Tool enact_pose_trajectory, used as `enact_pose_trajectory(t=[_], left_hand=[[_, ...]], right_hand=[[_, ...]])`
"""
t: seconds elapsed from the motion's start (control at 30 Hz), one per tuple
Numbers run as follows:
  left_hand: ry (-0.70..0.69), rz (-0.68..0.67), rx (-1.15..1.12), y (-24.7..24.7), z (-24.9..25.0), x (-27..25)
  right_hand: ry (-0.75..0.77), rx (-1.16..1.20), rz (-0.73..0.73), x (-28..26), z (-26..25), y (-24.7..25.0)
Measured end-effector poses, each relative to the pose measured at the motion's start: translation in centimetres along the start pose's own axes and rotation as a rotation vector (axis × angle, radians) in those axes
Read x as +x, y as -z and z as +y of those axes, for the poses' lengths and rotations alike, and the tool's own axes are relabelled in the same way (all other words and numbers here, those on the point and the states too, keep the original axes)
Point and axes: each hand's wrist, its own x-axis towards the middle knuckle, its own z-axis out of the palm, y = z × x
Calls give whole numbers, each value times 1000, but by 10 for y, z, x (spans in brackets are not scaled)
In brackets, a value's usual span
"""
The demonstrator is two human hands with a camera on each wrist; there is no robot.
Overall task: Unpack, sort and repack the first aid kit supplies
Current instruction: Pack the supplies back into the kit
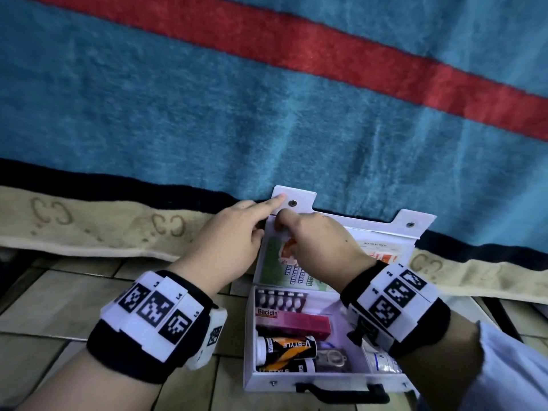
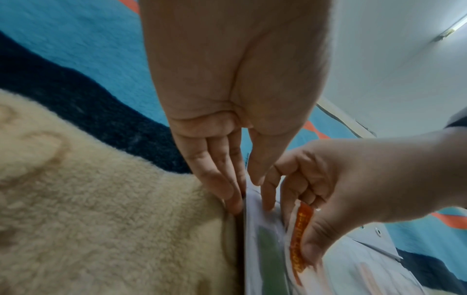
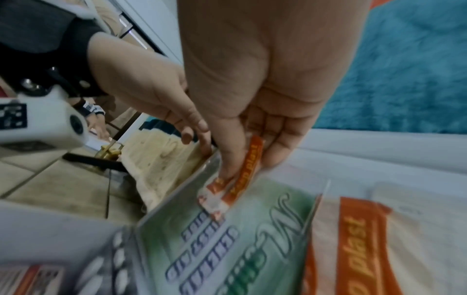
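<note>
The white first aid kit [image 1: 296, 381] lies open on the tiled floor, its lid [image 1: 385, 229] leaning back against a blanket. My left hand [image 1: 255, 229] [image 2: 240, 183] pinches the lid's left edge, fingers behind and thumb in front. Over the lid's clear pocket, my right hand [image 1: 284, 229] [image 3: 235, 155] pinches an orange-and-white plaster strip [image 1: 289, 247] [image 2: 300, 235] [image 3: 248, 169]. A green leaflet [image 3: 227, 239] and a bigger orange plaster pack [image 3: 353, 239] sit in that pocket. Inside the box are a pill blister [image 1: 278, 301], a pink Bacidin carton [image 1: 293, 321] and black-and-orange tubes [image 1: 287, 348].
A blue blanket [image 1: 267, 114] with a red stripe and a cream border hangs right behind the lid. The kit's black handle [image 1: 344, 391] faces me. Beige floor tiles [image 1: 59, 307] spread to the left of the box.
</note>
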Motion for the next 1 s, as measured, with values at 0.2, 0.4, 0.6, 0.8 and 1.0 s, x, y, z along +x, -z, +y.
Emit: enact_pose_trajectory(t=[0.2,0.4,0.6,0.8,1.0], left_hand=[[3,4,2,-1,2,-1],[-7,13,1,0,4,-1],[-4,-5,43,0,7,-5],[19,46,121,-4,16,-11],[52,90,159,-8,34,-20]], right_hand=[[35,-138,13,-9,-8,-5],[-46,-96,61,-13,-14,4],[-9,-119,43,-13,-16,-1],[-62,-1,89,-16,-4,12],[-246,238,170,-76,46,44]])
